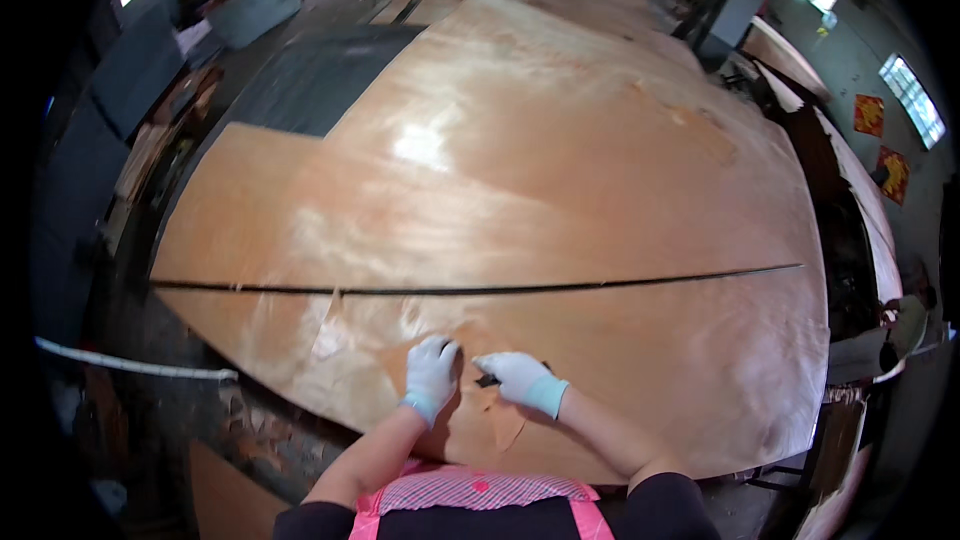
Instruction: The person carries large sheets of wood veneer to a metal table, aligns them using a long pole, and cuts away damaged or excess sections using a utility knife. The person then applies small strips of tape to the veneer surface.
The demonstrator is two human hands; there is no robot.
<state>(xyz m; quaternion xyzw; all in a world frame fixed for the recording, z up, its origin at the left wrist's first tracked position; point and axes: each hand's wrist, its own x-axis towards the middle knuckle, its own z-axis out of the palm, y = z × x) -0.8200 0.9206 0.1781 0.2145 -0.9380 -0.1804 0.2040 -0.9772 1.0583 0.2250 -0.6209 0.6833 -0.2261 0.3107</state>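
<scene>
My left hand (431,376), in a white glove with a pale blue cuff, rests on a thin tan wood veneer sheet (650,360) in front of me. Its fingers are curled in, and whatever they hold is hidden. Close by on the right, my right hand (522,381) is closed around a small black tool (487,380); its working end cannot be made out. Below that hand lies a torn, pointed veneer scrap (506,424). Beyond both hands, a long narrow dark gap (480,290) runs across the veneer from left to right.
A wide glossy veneer sheet (560,160) spreads beyond the gap, with a dark grey panel (320,75) at its far left. Veneer scraps (255,430) litter the floor at left, near a white pole (135,362). Another person (908,325) is at the far right.
</scene>
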